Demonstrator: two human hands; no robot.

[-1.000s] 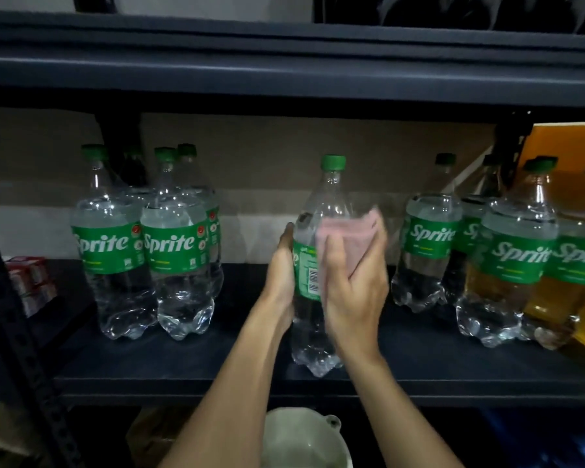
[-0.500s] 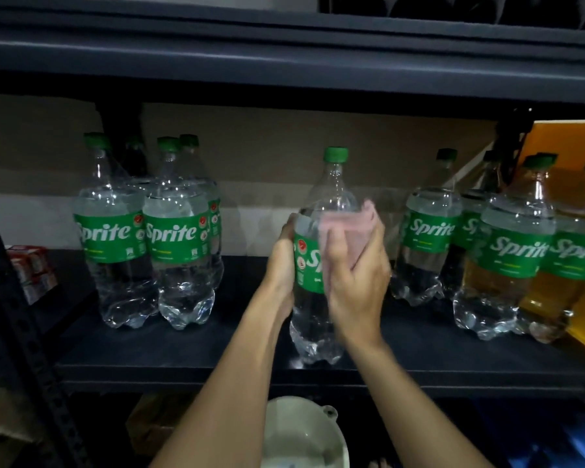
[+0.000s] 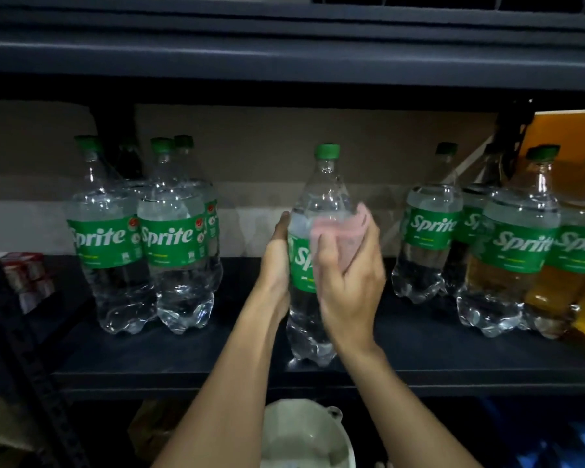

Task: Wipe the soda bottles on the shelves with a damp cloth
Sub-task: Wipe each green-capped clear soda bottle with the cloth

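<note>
L hand (image 3: 277, 265) grips centre Sprite bottle (image 3: 321, 204) on shelf (image 3: 419, 352). R hand (image 3: 348, 282) clamps pink cloth (image 3: 338, 238) vs its label.

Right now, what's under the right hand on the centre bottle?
A pink cloth, pressed by the right hand against the centre bottle at its green label. Hand and cloth cover most of the label's lettering; the cloth's lower part is hidden.

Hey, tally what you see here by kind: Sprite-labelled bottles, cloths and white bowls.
Sprite-labelled bottles: 8 showing a label; more may hide behind
Pink cloth: 1
White bowl: 1
Total: 10
</note>
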